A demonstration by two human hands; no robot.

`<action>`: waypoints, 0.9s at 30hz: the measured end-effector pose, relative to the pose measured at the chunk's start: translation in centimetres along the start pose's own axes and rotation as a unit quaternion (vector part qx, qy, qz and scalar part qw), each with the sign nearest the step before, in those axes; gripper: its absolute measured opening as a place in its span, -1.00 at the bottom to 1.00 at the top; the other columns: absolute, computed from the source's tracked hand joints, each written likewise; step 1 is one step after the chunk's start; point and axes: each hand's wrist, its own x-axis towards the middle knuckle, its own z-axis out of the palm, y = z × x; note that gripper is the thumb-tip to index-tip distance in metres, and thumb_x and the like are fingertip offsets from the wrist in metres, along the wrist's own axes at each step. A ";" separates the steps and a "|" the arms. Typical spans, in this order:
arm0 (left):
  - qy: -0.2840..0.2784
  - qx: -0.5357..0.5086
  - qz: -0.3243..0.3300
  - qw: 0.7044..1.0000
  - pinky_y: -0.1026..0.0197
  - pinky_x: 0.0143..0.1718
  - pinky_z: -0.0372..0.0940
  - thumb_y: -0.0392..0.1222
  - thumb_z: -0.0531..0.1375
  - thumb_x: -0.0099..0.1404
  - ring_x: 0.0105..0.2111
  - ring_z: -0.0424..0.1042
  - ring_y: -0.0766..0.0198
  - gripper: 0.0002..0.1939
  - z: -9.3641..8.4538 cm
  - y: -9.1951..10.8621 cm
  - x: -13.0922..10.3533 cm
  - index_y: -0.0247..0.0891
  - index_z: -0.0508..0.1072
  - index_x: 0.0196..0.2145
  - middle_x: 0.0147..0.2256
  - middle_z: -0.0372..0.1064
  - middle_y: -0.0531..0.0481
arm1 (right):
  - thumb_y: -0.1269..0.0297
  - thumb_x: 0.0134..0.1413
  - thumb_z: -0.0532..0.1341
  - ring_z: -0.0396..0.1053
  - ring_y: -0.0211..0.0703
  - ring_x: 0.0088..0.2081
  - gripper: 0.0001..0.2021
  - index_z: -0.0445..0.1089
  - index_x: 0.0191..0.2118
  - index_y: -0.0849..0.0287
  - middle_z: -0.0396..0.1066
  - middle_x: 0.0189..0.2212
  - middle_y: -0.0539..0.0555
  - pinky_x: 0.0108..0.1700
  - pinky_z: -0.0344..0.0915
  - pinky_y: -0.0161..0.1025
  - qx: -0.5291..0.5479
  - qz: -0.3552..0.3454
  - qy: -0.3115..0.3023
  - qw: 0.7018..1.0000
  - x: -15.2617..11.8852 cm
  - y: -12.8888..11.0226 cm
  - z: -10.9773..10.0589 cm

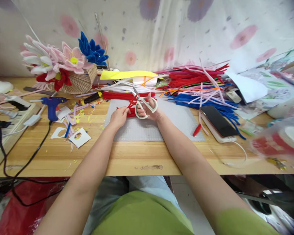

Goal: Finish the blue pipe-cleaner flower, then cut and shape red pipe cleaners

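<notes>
My right hand [150, 109] is closed around the white-handled scissors [145, 103], fingers through the loops. The blades point up and to the left and stand a little apart. Close beside it, my left hand [119, 117] pinches red pipe cleaners [131, 106] over the grey cutting mat [137, 132]. A bundle of red pipe cleaners [115, 95] lies along the back of the mat, just behind both hands. The exact number of stems in my left fingers cannot be made out.
Pipe-cleaner flowers [73, 60] stand at the back left, near a blue glue gun [51, 106] and a power strip [12, 130]. Paper scraps [80, 137] litter the left. Red and blue stems [196, 76] pile at the back right, behind a phone [219, 120]. A plastic cup [279, 140] sits far right.
</notes>
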 end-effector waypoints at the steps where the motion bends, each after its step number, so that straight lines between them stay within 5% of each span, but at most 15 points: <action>1: 0.007 -0.002 0.001 1.000 0.21 -0.23 0.16 -0.11 -0.07 0.32 -0.28 0.35 0.17 -0.68 0.0 -0.1 0.0 -0.19 0.47 -0.34 -0.31 0.45 -0.05 | -0.47 -0.08 -0.24 0.12 -0.28 -0.66 -0.27 0.23 -0.43 0.17 0.17 -0.67 -0.02 -0.71 0.03 -0.37 -0.009 0.017 -0.007 1.000 -0.1 -0.1 -0.2; 6: 0.058 -0.009 0.005 0.998 0.23 -0.16 0.16 -0.14 -0.11 0.36 -0.17 0.35 0.18 -0.65 -0.8 -0.5 0.0 -0.21 0.46 -0.23 -0.19 0.43 -0.08 | -0.48 -0.09 -0.25 0.34 -0.13 -0.47 -0.20 0.29 -0.35 0.22 0.34 -0.52 0.12 -0.57 0.23 -0.28 -0.068 0.084 0.001 0.994 -1.5 -1.5 -1.5; 10: 0.082 0.052 0.039 0.995 0.20 -0.14 0.16 -0.11 -0.13 0.38 -0.12 0.32 0.14 -0.63 -1.4 -0.7 -0.1 -0.19 0.44 -0.13 -0.18 0.38 -0.11 | -0.45 -0.06 -0.20 0.29 -0.17 -0.48 -0.24 0.32 -0.36 0.22 0.30 -0.54 0.08 -0.55 0.22 -0.28 -0.052 -0.022 0.063 0.996 -3.7 -3.0 -3.0; 15: 0.037 0.134 0.142 0.980 0.11 -0.06 0.15 -0.08 -0.04 0.34 -0.12 0.27 0.10 -0.63 -0.8 -1.3 -0.1 -0.20 0.44 -0.04 -0.21 0.29 -0.15 | -0.39 -0.02 -0.11 0.21 -0.24 -0.50 -0.35 0.28 -0.37 0.18 0.23 -0.55 0.02 -0.63 0.10 -0.37 0.000 -0.178 0.098 0.979 -5.2 -3.3 -4.5; 21: 0.042 0.135 0.166 0.976 0.03 0.07 0.07 0.07 0.07 0.26 -0.01 0.20 0.04 -0.49 -0.2 -0.9 -0.3 -0.23 0.34 0.08 -0.03 0.22 -0.20 | -0.35 0.02 -0.09 0.23 -0.21 -0.50 -0.43 0.21 -0.42 0.13 0.21 -0.57 0.02 -0.65 0.12 -0.34 -0.001 -0.196 0.154 0.968 -3.7 -2.6 -4.6; 27: 0.085 0.107 0.093 0.986 0.06 0.03 0.13 -0.13 0.05 0.29 -0.05 0.27 0.08 -0.67 -1.0 -0.7 2.7 -0.26 0.37 -0.02 -0.10 0.30 -0.18 | -0.33 -0.01 0.00 0.16 -0.30 -0.61 -0.47 0.18 -0.47 0.11 0.14 -0.63 -0.05 -0.72 0.01 -0.38 0.054 -0.223 0.192 0.954 -2.6 -2.4 -5.1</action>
